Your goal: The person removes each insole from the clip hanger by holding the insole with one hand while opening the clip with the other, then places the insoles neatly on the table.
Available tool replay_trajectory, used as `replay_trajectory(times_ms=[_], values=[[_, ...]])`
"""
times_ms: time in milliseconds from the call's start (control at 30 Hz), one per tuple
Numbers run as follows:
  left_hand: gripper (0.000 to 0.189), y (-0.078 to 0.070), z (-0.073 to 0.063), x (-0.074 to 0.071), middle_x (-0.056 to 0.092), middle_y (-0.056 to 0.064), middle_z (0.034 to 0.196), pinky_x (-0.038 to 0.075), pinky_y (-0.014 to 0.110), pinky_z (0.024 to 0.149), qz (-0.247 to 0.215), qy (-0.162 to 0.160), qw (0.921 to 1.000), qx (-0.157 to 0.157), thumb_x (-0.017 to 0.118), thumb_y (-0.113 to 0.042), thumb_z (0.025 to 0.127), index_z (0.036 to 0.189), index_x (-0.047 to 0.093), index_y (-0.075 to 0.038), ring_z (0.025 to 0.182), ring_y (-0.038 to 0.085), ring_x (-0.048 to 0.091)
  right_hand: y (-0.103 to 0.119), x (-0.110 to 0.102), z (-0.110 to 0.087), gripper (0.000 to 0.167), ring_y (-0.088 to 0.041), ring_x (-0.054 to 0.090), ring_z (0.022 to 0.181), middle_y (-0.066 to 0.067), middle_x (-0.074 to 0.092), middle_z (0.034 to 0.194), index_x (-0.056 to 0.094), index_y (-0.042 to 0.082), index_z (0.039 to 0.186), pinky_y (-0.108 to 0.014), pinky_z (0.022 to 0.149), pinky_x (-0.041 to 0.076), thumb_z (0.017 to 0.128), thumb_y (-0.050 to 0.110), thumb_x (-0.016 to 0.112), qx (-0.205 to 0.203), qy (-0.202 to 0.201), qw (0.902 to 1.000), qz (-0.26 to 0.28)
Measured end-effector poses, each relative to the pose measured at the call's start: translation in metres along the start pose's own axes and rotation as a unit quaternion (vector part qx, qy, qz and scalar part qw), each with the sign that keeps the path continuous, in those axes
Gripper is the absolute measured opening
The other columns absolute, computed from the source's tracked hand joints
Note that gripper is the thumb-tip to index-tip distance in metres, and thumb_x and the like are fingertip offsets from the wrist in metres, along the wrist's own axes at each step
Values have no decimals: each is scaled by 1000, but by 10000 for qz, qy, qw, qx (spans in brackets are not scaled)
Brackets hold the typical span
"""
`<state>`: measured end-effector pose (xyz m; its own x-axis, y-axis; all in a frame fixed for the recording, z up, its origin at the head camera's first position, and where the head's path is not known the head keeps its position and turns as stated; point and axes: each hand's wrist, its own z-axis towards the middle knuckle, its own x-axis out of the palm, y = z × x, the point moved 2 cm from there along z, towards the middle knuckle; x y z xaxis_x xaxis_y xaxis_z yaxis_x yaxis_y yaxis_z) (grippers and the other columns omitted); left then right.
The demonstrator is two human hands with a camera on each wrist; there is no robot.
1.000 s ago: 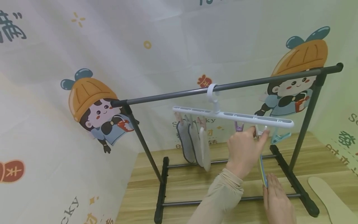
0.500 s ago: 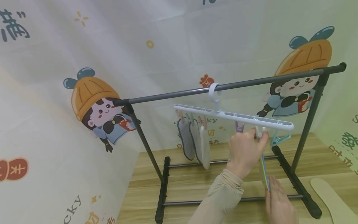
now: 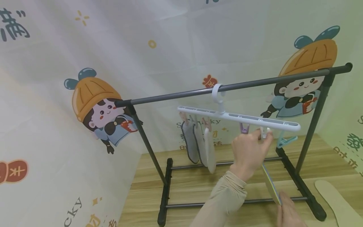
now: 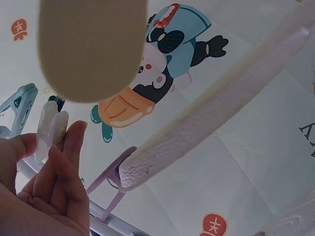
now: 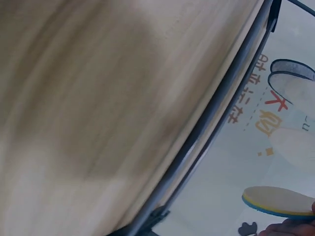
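Note:
My left hand (image 3: 249,153) pinches a white clip (image 3: 265,131) under the white hanger (image 3: 235,117). Below it my right hand (image 3: 290,212) holds the lower end of an insole (image 3: 270,185) with a yellow and blue edge. In the left wrist view the insole's rounded end (image 4: 93,49) is apart from the white clip (image 4: 45,129). Beside that clip, a purple clip (image 4: 110,174) grips a pale insole (image 4: 211,110), which my left hand hides in the head view. A teal clip (image 3: 286,141) hangs at the hanger's right end with nothing in it.
The hanger hooks over the dark bar (image 3: 175,95) of a rack standing on the wooden surface (image 3: 141,186). Three clipped insoles (image 3: 198,145) hang on its left half. A beige insole (image 3: 337,201) lies at the right, beyond the rack's foot (image 3: 316,208). A printed cloth stands behind.
My right hand has moved down and to the right with the insole, whose top end is now lower and more tilted. My left hand stays on the white clip.

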<state>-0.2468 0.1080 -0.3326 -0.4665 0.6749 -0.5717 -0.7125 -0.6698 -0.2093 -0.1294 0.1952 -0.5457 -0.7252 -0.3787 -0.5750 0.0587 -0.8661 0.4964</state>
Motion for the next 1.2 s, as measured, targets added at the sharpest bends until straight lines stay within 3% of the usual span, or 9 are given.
replay_trajectory(times_ms=[100, 167, 300, 500, 733, 833, 900, 1000, 1200], values=[[40, 0, 0, 0, 39, -11, 41, 16, 11, 40, -82, 18, 10000, -16, 64, -36, 95, 59, 59, -19, 40, -3, 21, -4, -1, -3, 39, -55, 56, 112, -39, 53, 128, 46, -17, 134, -36, 117, 27, 101, 4, 41, 484, 490, 9975, -184], [37, 0, 1, -1, 41, -11, 42, 17, 11, 39, -96, 99, 9999, -57, 64, -38, 95, 62, 62, -20, 40, -4, 21, -6, -1, -3, 37, -57, 56, 110, -40, 54, 126, 48, -18, 131, -30, 116, 28, 100, 1, 43, 539, 345, 9979, -75], [33, 0, 0, -4, 54, -12, 48, 19, 9, 41, -104, 239, 9995, -155, 64, -42, 94, 69, 67, -21, 40, -5, 23, -9, 0, -3, 33, -57, 58, 105, -40, 57, 121, 53, -17, 125, -2, 106, 6, 100, 2, 45, 545, -160, 9983, 106], [28, 0, -4, -6, 68, -14, 61, 20, 9, 44, 66, 223, 9997, -89, 66, -47, 91, 78, 72, -24, 41, -6, 27, -12, -3, -1, 31, -55, 61, 102, -37, 60, 120, 57, -15, 122, 0, 105, 12, 98, 1, 47, 817, -216, 9964, 25], [28, 0, -9, -11, 77, -9, 89, 23, 5, 45, -126, 175, 9997, -90, 69, -47, 89, 96, 78, -21, 48, -3, 58, -14, -6, 4, 29, -55, 60, 102, -36, 61, 118, 58, -16, 118, 5, 96, 6, 96, 1, 49, 757, -383, 9964, 36], [32, 0, -12, -15, 77, -5, 91, 30, 2, 49, -459, 166, 9987, -163, 69, -44, 90, 102, 77, -15, 59, 1, 69, -14, -8, 5, 30, -53, 61, 101, -36, 62, 117, 59, -15, 118, -14, 103, 40, 97, 2, 48, 779, -377, 9962, -56], [33, 1, -16, -20, 77, -4, 92, 35, 1, 53, -692, 129, 9973, -208, 70, -42, 90, 104, 77, -13, 69, 5, 73, -15, -9, 6, 29, -54, 65, 90, -37, 63, 113, 58, -13, 119, -38, 82, 57, 98, 4, 46, 764, -318, 9965, -117], [31, 6, -23, -26, 78, -2, 94, 40, 1, 58, -975, 34, 9948, -292, 70, -39, 90, 105, 76, -12, 70, 2, 72, -21, -15, 9, 29, -54, 64, 70, -40, 62, 103, 53, -10, 121, -55, 51, 49, 100, 7, 41, 850, -90, 9962, -163], [31, 22, -38, -37, 78, 1, 94, 45, 4, 60, -1235, -118, 9907, -552, 71, -36, 91, 103, 76, -9, 56, -4, 66, -44, -33, 19, 41, -50, 59, 55, -40, 59, 78, 52, -13, 113, -46, 44, 42, 106, 21, 29, 1747, 628, 9823, -252]])
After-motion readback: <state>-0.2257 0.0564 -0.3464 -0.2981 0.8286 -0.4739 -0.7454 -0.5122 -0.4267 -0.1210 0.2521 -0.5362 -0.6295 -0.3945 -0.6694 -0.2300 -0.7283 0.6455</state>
